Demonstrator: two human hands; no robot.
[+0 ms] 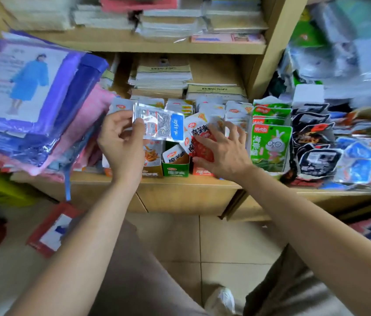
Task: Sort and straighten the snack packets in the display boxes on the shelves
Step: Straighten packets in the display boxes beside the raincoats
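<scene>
My left hand (120, 142) pinches a silver packet with a blue end (159, 124), held sideways above the display boxes. My right hand (223, 149) lies with spread fingers on a red and white snack packet (200, 140) that leans tilted over the red display box (201, 171). A green display box (175, 169) and an orange display box (151, 172) stand to its left on the shelf edge, with packets upright inside. Rows of white packets (214, 108) fill the boxes behind.
Green seaweed packets (270, 147) and black packets (312, 142) stand to the right, blue ones (360, 163) beyond. Bagged raincoats (27, 96) pile at the left. Paper stacks (164, 76) sit behind on the wooden shelf (180, 197). Tiled floor lies below.
</scene>
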